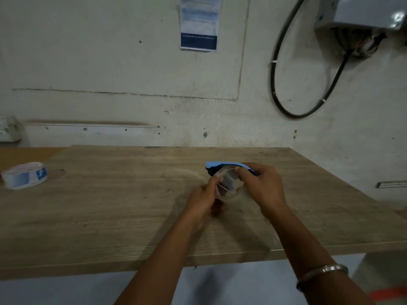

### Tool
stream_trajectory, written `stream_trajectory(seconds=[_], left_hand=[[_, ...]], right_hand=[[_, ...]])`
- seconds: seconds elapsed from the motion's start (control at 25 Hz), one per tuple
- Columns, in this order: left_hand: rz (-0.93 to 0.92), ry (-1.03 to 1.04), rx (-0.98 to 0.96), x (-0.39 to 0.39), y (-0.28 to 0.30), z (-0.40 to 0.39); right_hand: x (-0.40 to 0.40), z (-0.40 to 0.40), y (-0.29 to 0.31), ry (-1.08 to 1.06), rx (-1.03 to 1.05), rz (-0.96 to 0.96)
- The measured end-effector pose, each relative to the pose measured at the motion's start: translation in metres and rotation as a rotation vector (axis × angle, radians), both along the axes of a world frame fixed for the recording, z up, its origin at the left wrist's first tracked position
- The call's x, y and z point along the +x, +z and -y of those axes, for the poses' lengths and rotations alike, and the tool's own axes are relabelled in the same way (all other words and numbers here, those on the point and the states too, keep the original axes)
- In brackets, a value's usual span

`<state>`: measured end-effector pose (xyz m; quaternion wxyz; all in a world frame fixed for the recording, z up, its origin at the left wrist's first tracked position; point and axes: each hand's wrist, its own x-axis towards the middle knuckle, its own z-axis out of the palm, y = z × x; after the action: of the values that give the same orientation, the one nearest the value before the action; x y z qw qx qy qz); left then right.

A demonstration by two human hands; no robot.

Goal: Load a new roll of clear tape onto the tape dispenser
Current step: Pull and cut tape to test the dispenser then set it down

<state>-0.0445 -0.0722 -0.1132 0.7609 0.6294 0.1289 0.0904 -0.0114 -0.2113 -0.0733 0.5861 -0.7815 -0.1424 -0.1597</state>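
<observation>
Both grips are clenched on the clear plastic tape roll at centre frame: left hand pinching its near rim, right hand over the blue-topped dispenser. Pinched that lightly above the wooden worktop, the slick roll could slip or seat crooked.

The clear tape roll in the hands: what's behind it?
Behind the clear tape roll a blue dispenser shows, its top edge only. The roll and the right hand cover the rest.

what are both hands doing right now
Left hand: pinches the clear tape roll.
Right hand: grips the same roll from the other side.
</observation>
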Motion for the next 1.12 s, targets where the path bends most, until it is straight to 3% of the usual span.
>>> stream_trajectory(seconds=[0.16,0.28,0.4,0.6,0.76,0.92,1.12], left_hand=[[0.071,0.460,0.004,0.015,-0.010,-0.016],[0.068,0.533,-0.010,0.022,-0.016,-0.030],[0.051,0.579,-0.059,0.021,-0.015,-0.032],[0.023,0.516,0.013,0.028,-0.021,-0.036],[-0.017,0.401,0.229,0.040,-0.016,-0.031],[0.084,0.261,0.329,0.056,-0.003,-0.021],[-0.001,0.140,0.441,0.073,-0.005,-0.017]], right_hand=[[0.019,-0.009,0.002,-0.178,-0.255,0.169],[0.026,-0.018,-0.005,-0.210,-0.378,0.332],[0.031,-0.028,-0.013,-0.144,-0.668,0.303],[0.049,-0.045,0.009,-0.102,-0.888,0.156],[0.060,-0.046,0.013,-0.130,-1.042,0.122],[0.065,-0.050,0.009,-0.101,-1.014,0.115],[0.073,-0.053,0.013,-0.030,-1.047,0.124]])
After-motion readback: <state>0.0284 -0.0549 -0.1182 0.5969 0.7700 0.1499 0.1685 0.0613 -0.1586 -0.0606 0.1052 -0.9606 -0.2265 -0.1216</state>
